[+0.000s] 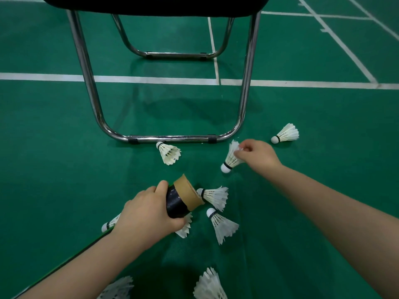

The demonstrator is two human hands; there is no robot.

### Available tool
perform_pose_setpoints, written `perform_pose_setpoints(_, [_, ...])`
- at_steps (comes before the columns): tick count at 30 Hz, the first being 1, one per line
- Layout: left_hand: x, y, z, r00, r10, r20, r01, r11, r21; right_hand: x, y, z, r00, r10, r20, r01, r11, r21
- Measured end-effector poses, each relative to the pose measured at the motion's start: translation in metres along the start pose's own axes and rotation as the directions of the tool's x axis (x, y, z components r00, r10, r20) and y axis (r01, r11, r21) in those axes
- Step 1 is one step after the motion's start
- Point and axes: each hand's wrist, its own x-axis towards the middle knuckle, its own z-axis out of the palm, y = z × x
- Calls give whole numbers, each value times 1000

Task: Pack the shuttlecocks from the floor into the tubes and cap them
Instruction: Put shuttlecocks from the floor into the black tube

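My left hand (144, 214) grips a black tube (182, 199) with a bare cardboard mouth, tilted so the open end faces right and away. My right hand (257, 155) pinches the feathers of a white shuttlecock (230, 160), its cork pointing down just above the green floor. Several more white shuttlecocks lie around: one by the chair foot (168, 153), one at the tube's mouth (213, 196), one below it (222, 226), one far right (286, 133), one partly hidden under my left hand (110, 224). No cap is visible.
A chrome-legged folding chair (172, 138) stands just ahead, its front floor bar close to the shuttlecocks. White court lines (151, 79) cross the green floor. Two more shuttlecocks show at the bottom edge (210, 284) (117, 288).
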Motion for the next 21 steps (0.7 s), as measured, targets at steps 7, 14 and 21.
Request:
perform_pose_setpoints(7, [3,4,1,1000,-21,-20,21,999,-26,-28,-50,3,983,-119,143,83,969,233])
perform_pose_setpoints(14, [1,4,5,999,-43,-6,43,998,-53,-33,-60,2,935,-154,320,37,939,342])
perform_pose_setpoints(21, [3,12,-2,998,-33,-49,26,990,-136,-48,-62,7,647,-158,746,22,982,189])
